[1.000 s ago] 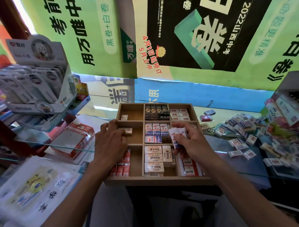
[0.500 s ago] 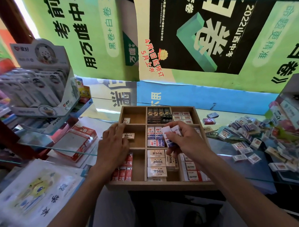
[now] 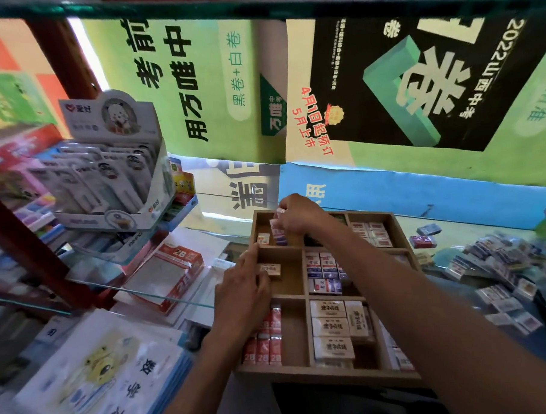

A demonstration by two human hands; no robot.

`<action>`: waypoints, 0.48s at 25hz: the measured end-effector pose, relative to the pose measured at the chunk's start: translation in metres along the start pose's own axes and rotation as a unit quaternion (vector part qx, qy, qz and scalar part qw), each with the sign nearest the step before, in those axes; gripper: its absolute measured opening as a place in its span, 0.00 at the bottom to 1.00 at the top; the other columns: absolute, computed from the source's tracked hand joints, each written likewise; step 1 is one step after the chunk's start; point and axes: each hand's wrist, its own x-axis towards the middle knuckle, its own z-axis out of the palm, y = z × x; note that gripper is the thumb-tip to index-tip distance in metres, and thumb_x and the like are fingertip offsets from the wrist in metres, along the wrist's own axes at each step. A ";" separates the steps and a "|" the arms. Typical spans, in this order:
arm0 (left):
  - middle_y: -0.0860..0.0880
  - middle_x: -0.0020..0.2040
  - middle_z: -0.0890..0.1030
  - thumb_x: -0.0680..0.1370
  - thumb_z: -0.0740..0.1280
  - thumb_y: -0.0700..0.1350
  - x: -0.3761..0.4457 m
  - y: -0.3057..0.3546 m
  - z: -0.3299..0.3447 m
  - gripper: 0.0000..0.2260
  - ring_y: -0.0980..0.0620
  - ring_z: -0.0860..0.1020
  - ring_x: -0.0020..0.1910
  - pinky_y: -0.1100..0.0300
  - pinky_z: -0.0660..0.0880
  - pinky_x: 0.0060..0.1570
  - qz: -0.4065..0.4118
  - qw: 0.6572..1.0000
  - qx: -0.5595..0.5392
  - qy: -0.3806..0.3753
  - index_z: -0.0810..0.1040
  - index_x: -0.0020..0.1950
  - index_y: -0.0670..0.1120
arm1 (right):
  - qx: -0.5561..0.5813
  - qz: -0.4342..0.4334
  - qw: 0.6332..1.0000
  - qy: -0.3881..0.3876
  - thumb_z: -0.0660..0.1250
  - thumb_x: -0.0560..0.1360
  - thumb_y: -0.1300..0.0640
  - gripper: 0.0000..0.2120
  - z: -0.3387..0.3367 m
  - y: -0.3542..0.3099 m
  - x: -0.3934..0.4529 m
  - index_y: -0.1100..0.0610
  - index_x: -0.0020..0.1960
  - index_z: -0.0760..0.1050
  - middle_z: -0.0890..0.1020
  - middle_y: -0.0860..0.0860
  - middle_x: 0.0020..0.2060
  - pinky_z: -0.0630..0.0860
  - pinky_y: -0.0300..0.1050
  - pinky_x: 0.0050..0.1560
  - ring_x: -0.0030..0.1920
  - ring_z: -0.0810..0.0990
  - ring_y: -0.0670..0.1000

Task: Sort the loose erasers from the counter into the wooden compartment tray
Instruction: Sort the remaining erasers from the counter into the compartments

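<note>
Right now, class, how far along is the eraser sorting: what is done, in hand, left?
Done: several compartments of the wooden tray already hold rows of erasers. In hand: the right hand lowers erasers into the far-left compartment; the left hand rests on the tray's edge. Left: the loose pile on the counter.

**Single head cam, wide angle**

One view only, so nothing is shared between views. It sits on the person's head, looking forward and down, close over the wooden tray (image 3: 329, 378) on the glass counter (image 3: 163, 297). Both forearms enter from the bottom edge. Posters (image 3: 416, 84) fill the top, with strong distortion toward the edges.
</note>
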 end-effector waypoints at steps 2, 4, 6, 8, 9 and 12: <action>0.47 0.67 0.74 0.82 0.55 0.52 0.000 -0.001 0.001 0.23 0.49 0.73 0.61 0.45 0.73 0.60 0.003 1.000 -0.003 0.001 0.56 0.77 0.57 | -0.075 -0.017 0.997 0.028 0.74 0.71 0.50 0.14 0.006 0.003 0.005 0.55 0.54 0.81 0.83 0.53 0.52 0.69 0.44 0.43 0.51 0.80 0.55; 0.48 0.68 0.73 0.82 0.56 0.51 0.001 -0.003 0.002 0.24 0.49 0.73 0.62 0.45 0.73 0.61 0.004 1.000 -0.002 0.011 0.55 0.77 0.57 | -0.157 -0.026 0.986 0.052 0.74 0.70 0.50 0.14 0.011 0.005 0.006 0.52 0.53 0.82 0.83 0.52 0.50 0.70 0.44 0.42 0.50 0.80 0.55; 0.48 0.68 0.73 0.82 0.57 0.51 0.001 -0.005 0.004 0.24 0.50 0.74 0.62 0.45 0.74 0.61 0.011 1.000 -0.005 0.021 0.55 0.77 0.57 | -0.215 -0.034 0.975 0.054 0.73 0.70 0.52 0.14 0.015 0.009 0.006 0.53 0.54 0.80 0.83 0.53 0.51 0.72 0.45 0.43 0.51 0.80 0.56; 0.49 0.68 0.73 0.81 0.57 0.52 0.002 -0.006 0.006 0.24 0.50 0.75 0.61 0.46 0.75 0.60 0.016 1.000 -0.007 0.026 0.56 0.77 0.57 | -0.237 -0.032 0.970 0.047 0.72 0.71 0.53 0.14 0.017 0.010 0.006 0.55 0.55 0.79 0.82 0.54 0.51 0.73 0.46 0.44 0.51 0.80 0.57; 0.49 0.68 0.73 0.81 0.57 0.52 0.003 -0.007 0.007 0.24 0.50 0.75 0.61 0.46 0.75 0.60 0.018 0.999 -0.007 0.027 0.56 0.77 0.57 | -0.233 -0.027 0.971 0.039 0.71 0.72 0.53 0.13 0.017 0.009 0.008 0.56 0.55 0.78 0.81 0.55 0.50 0.73 0.46 0.43 0.51 0.79 0.58; 0.49 0.69 0.73 0.81 0.57 0.52 0.004 -0.008 0.007 0.24 0.49 0.74 0.62 0.45 0.73 0.61 0.016 1.000 -0.002 0.025 0.55 0.77 0.57 | -0.199 -0.021 0.980 -0.006 0.70 0.72 0.51 0.13 0.016 0.004 0.013 0.56 0.54 0.79 0.81 0.54 0.49 0.73 0.45 0.42 0.48 0.79 0.56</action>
